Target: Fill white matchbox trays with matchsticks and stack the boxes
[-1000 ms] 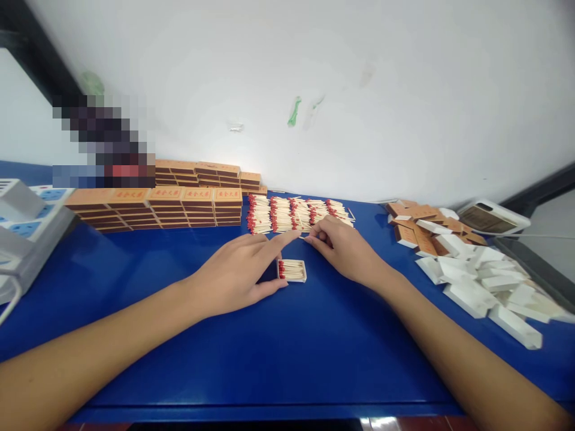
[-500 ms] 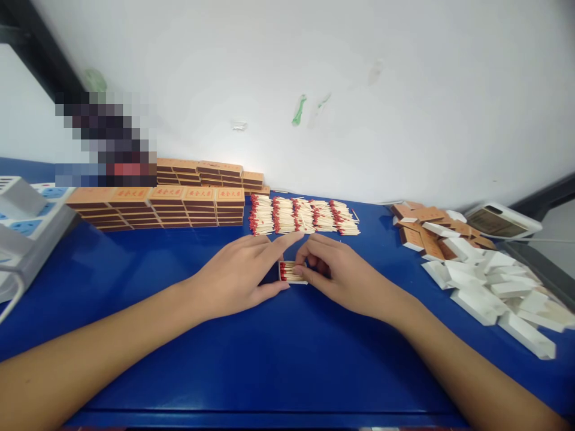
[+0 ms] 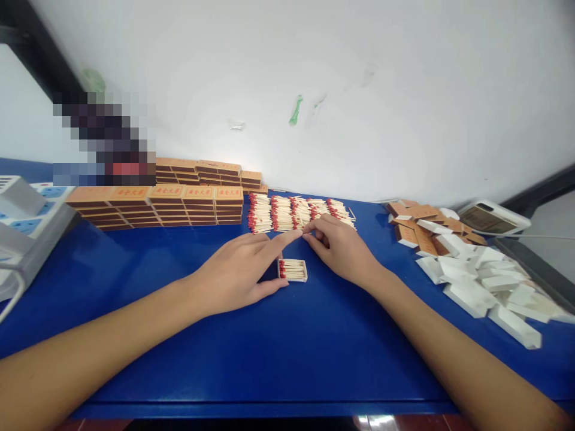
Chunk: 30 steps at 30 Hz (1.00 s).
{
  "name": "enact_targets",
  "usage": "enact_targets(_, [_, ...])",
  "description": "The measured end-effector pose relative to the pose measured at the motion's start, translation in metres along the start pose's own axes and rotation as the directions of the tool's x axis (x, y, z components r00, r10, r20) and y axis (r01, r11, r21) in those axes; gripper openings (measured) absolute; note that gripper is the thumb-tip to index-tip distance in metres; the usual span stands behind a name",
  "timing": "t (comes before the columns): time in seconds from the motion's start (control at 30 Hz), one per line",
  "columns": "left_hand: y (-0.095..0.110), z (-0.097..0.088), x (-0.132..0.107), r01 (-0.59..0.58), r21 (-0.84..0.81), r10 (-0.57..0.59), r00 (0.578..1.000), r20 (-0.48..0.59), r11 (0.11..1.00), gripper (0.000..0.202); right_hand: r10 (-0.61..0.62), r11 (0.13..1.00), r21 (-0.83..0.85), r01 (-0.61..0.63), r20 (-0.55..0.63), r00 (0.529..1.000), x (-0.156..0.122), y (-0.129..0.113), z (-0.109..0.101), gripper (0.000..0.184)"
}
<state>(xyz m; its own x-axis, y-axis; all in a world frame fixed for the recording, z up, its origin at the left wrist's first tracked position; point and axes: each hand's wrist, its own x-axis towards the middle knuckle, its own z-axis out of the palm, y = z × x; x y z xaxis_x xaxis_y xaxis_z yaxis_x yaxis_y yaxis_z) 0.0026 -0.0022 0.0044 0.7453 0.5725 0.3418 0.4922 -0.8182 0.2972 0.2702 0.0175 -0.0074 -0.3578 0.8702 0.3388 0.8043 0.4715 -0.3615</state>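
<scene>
A small white matchbox tray (image 3: 293, 269) full of red-tipped matches lies on the blue table (image 3: 269, 359). My left hand (image 3: 240, 272) rests beside it, thumb and curled fingers steadying its left end, index finger stretched forward. My right hand (image 3: 339, 245) has its fingers curled at the near edge of the rows of loose matches (image 3: 296, 212); I cannot make out whether it pinches any.
Stacked orange matchboxes (image 3: 157, 206) line the back left, with more behind them. At the right lies a heap of orange sleeves (image 3: 422, 224) and white empty trays (image 3: 485, 281). A white power strip (image 3: 27, 227) sits at far left; a phone (image 3: 492, 218) at far right.
My right hand was at the tray half a second ago; it has moved back up to the near edge of the loose matches. The left hand has stayed put.
</scene>
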Motion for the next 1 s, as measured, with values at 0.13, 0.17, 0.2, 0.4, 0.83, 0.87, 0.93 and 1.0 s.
enact_targets(0.13, [0.000,0.001,0.000,0.000,0.014,0.000,1.000,0.008,1.000,0.079,0.015,0.999,-0.030,-0.014,0.029,0.999,0.000,0.003,0.001,0.012])
enact_targets(0.17, [0.000,0.001,0.001,0.003,0.016,-0.003,1.000,0.013,1.000,0.079,0.015,0.999,-0.039,-0.014,0.045,0.999,0.000,0.004,0.000,0.012])
enact_targets(0.2, [0.000,0.001,0.001,0.006,0.015,-0.006,1.000,0.018,1.000,0.080,0.013,0.999,-0.044,-0.011,0.059,0.998,-0.001,0.004,-0.001,0.013])
enact_targets(0.4, [-0.001,0.000,0.002,0.018,0.003,-0.018,1.000,0.015,1.000,0.080,0.013,0.994,0.109,-0.027,0.129,0.992,-0.011,-0.018,-0.018,0.016])
enact_targets(0.83, [-0.001,0.000,0.002,0.013,-0.008,-0.013,1.000,-0.011,1.000,0.075,-0.056,0.981,0.193,0.014,0.215,0.975,-0.022,-0.046,-0.017,0.009])
enact_targets(0.87, [-0.001,0.000,0.002,0.009,-0.009,-0.009,1.000,-0.014,1.000,0.075,-0.048,0.981,0.195,0.007,0.206,0.977,-0.022,-0.045,-0.017,0.009])
enact_targets(0.93, [0.000,0.000,0.002,0.002,-0.011,-0.003,1.000,-0.015,1.000,0.076,-0.041,0.980,0.197,0.001,0.199,0.979,-0.021,-0.044,-0.017,0.009])
enact_targets(1.0, [0.000,-0.001,0.001,0.001,-0.011,-0.001,1.000,-0.010,1.000,0.076,-0.047,0.981,0.193,0.008,0.196,0.980,-0.021,-0.044,-0.016,0.008])
